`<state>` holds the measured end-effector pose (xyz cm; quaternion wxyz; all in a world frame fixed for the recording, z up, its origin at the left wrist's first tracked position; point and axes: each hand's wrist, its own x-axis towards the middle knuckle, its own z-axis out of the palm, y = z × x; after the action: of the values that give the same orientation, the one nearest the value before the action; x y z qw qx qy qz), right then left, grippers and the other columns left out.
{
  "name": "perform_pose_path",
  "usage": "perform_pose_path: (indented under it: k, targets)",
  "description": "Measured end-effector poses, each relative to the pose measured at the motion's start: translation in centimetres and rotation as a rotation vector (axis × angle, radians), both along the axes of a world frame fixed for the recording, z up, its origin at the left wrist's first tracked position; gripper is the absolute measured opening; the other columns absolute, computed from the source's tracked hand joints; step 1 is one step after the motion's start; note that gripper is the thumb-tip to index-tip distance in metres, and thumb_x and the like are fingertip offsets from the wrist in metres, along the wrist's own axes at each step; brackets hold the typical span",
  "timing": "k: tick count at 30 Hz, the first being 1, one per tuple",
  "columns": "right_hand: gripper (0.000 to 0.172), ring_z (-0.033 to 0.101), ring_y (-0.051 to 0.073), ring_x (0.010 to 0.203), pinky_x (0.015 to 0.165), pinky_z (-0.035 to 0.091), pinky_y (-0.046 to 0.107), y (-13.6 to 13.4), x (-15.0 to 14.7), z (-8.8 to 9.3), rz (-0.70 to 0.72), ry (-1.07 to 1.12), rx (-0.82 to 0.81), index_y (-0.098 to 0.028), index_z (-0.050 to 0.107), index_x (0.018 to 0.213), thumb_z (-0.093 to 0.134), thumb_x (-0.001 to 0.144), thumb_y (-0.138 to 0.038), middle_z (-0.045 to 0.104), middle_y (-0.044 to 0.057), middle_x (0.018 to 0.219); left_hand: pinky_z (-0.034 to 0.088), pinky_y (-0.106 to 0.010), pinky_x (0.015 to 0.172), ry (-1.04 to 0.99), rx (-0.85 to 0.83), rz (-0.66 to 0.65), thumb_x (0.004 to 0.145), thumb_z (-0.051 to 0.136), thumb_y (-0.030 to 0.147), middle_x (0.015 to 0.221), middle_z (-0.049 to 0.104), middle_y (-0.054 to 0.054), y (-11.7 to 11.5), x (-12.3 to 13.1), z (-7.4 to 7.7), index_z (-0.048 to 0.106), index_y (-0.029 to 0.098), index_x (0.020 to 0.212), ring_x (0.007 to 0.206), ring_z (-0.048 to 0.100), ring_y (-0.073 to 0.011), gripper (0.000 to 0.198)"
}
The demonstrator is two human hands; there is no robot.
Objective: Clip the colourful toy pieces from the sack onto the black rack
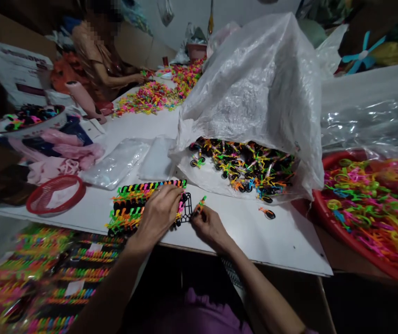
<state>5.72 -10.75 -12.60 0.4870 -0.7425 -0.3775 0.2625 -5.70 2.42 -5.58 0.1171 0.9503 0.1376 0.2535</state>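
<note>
A black plastic rack (187,208) lies near the table's front edge. Rows of small colourful toy bicycles (129,215) fill most of it, while its right end shows bare black bars. My left hand (159,211) lies over the rows with its fingers curled down onto the rack near that bare end. Just right of the rack, my right hand (210,225) pinches a small toy bicycle (201,204) with green and orange parts; its lower part is hidden by the fingers. One loose orange toy bicycle (267,212) with a black wheel lies farther right on the table.
A large translucent bag (254,83) spills toy bicycles (244,167) behind my hands. On the right stands a red tub (327,211) of colourful plastic parts. A red basket (33,202) and clear plastic bags (117,162) lie left. Another person (97,65) sits by a bright heap (150,97).
</note>
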Motion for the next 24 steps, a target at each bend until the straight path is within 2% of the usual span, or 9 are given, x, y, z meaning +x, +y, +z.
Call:
perform_pose_path:
  k: [2, 5, 10, 16, 20, 24]
  targets:
    - [0.015, 0.048, 0.012, 0.06, 0.054, 0.038, 0.021, 0.0, -1.9, -1.2, -0.022, 0.057, 0.072, -0.015, 0.056, 0.082, 0.045, 0.078, -0.024, 0.053, 0.0, 0.069, 0.045, -0.034, 0.085, 0.026, -0.028, -0.038, 0.088, 0.043, 0.018, 0.095, 0.061, -0.007, -1.2, -1.2, -0.1, 0.056, 0.015, 0.101, 0.093, 0.055, -0.0189, 0.019]
    - [0.01, 0.051, 0.015, 0.075, 0.065, 0.042, 0.025, 1.0, -2.8, -2.1, -0.046, -0.006, 0.17, -0.016, 0.055, 0.082, 0.049, 0.076, -0.021, 0.054, 0.003, 0.083, 0.046, -0.034, 0.082, 0.062, -0.072, -0.095, 0.086, 0.044, 0.017, 0.093, 0.062, -0.007, -2.5, -2.1, -1.0, 0.055, 0.016, 0.102, 0.09, 0.056, -0.0192, 0.019]
    - [0.011, 0.048, 0.018, 0.086, 0.075, 0.042, 0.03, 1.5, -3.0, -2.5, -0.05, -0.158, 0.135, -0.018, 0.054, 0.081, 0.045, 0.078, -0.014, 0.05, 0.005, 0.089, 0.045, -0.037, 0.084, 0.061, -0.093, -0.069, 0.085, 0.047, 0.019, 0.092, 0.063, -0.007, -3.0, -2.1, -2.6, 0.055, 0.016, 0.101, 0.091, 0.056, -0.0203, 0.018]
    - [0.015, 0.044, 0.019, 0.088, 0.074, 0.041, 0.03, 0.3, -2.2, -1.2, 0.171, -0.345, 0.052, -0.019, 0.052, 0.085, 0.044, 0.075, -0.011, 0.047, 0.005, 0.09, 0.046, -0.035, 0.083, -0.073, -0.136, -0.015, 0.084, 0.053, 0.03, 0.09, 0.065, -0.006, -3.7, -2.1, -3.3, 0.055, 0.018, 0.103, 0.087, 0.059, -0.0191, 0.023]
    - [0.009, 0.043, 0.02, 0.086, 0.072, 0.041, 0.03, 0.8, -2.3, -0.9, 0.236, -0.463, -0.067, -0.018, 0.052, 0.083, 0.044, 0.079, -0.016, 0.048, 0.006, 0.089, 0.046, -0.034, 0.081, -0.078, -0.067, -0.043, 0.087, 0.048, 0.025, 0.084, 0.066, -0.005, -4.1, -1.6, -3.3, 0.059, 0.018, 0.096, 0.085, 0.06, -0.0184, 0.016]
    - [0.01, 0.046, 0.019, 0.084, 0.073, 0.041, 0.03, 0.6, -2.0, -1.3, 0.281, -0.494, -0.045, -0.016, 0.055, 0.083, 0.046, 0.08, -0.016, 0.051, 0.007, 0.088, 0.047, -0.031, 0.077, -0.136, 0.007, -0.102, 0.087, 0.046, 0.018, 0.08, 0.065, -0.004, -4.1, -1.9, -3.0, 0.06, 0.017, 0.093, 0.079, 0.059, -0.0164, 0.015]
